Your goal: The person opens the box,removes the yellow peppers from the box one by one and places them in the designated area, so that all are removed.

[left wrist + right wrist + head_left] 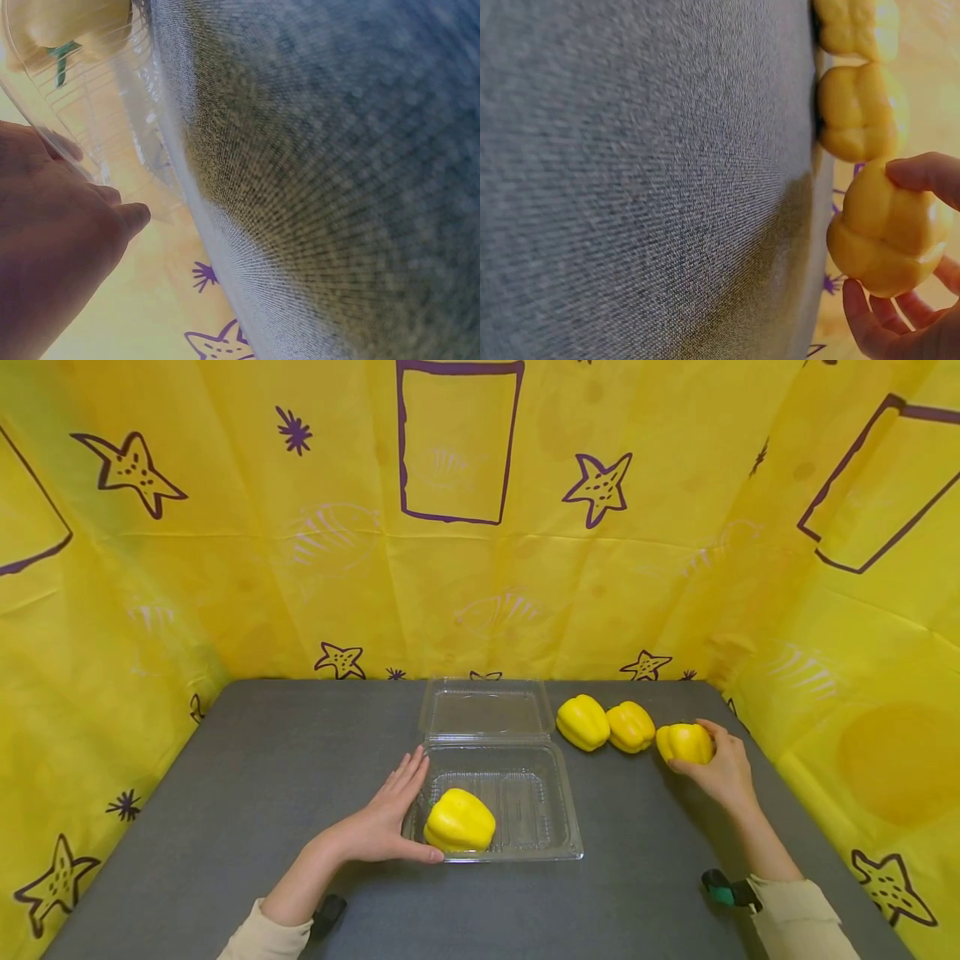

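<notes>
My right hand (pixel 726 770) grips a yellow bell pepper (pixel 684 743) between thumb and fingers at the right of the table; in the right wrist view the same pepper (pixel 889 232) shows its lobed end. Two more yellow peppers (pixel 582 723) (pixel 631 727) lie side by side to its left. My left hand (pixel 386 818) rests against the left side of a clear plastic clamshell container (pixel 567 802), fingers straight along the side and thumb at the front rim. Inside its left front part lies one yellow pepper (pixel 460 821); its green stem (pixel 62 64) shows in the left wrist view.
The container's lid (pixel 487 708) is folded back flat behind its base, left of the two peppers. A dark grey cloth covers the table (pixel 300 735). Yellow printed curtains (pixel 480 568) enclose the back and both sides.
</notes>
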Motion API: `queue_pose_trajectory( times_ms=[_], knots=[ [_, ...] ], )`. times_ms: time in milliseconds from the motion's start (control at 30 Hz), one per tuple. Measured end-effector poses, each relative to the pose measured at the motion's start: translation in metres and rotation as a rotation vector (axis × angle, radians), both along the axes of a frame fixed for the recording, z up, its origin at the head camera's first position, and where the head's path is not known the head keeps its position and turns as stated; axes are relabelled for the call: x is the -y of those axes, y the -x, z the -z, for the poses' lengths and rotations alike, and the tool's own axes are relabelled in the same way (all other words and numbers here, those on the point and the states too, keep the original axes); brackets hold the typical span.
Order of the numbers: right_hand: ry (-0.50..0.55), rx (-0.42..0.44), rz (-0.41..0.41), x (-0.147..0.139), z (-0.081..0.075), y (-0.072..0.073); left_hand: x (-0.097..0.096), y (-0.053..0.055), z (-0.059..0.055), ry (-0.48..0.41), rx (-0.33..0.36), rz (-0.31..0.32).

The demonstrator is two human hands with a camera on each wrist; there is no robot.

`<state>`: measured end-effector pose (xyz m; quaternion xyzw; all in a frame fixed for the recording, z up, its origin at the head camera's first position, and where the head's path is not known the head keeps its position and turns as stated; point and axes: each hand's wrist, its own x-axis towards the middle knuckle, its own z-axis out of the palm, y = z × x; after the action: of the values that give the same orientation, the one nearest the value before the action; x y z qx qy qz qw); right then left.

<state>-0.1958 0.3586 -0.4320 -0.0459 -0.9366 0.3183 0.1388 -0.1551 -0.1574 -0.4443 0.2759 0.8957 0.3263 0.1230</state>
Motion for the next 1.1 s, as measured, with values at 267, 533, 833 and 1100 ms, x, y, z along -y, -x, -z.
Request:
queue_pose_trajectory(
  times_ms=[267, 533, 833, 1100],
  knots=[
    [0.013, 0.025, 0.025, -0.004, 0.002, 0.009, -0.001, 0.0, -0.002, 0.005, 0.007, 0.0],
    [0.002, 0.033, 0.022, -0.01, 0.01, 0.021, -0.001, 0.0, -0.002, 0.003, 0.012, 0.001],
    [-0.01, 0.046, 0.017, -0.009, 0.011, 0.031, -0.001, 0.0, -0.003, 0.005, 0.011, 0.001],
    [-0.019, 0.057, 0.007, -0.005, 0.009, 0.037, -0.001, 0.0, -0.002, 0.001, 0.015, 0.003]
  ],
)
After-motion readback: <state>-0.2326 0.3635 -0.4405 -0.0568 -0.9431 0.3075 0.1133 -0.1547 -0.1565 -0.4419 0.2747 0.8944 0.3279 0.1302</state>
